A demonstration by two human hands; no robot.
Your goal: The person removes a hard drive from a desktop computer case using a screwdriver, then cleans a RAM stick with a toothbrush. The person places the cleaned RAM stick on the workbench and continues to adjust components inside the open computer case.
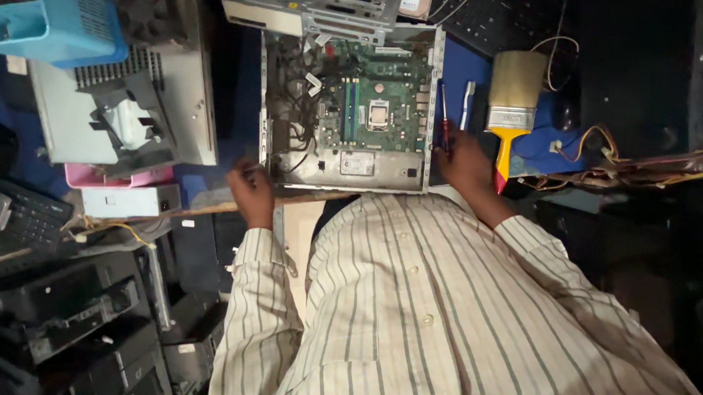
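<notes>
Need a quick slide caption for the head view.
Left hand beside open computer case; right hand on red screwdriver.

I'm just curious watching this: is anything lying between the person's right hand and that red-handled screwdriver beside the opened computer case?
Nothing visible does. The right hand is already at the lower end of the screwdriver, which lies on the blue surface just outside the open computer case. A white toothbrush and a wide paintbrush lie farther right, off to the side.
</notes>
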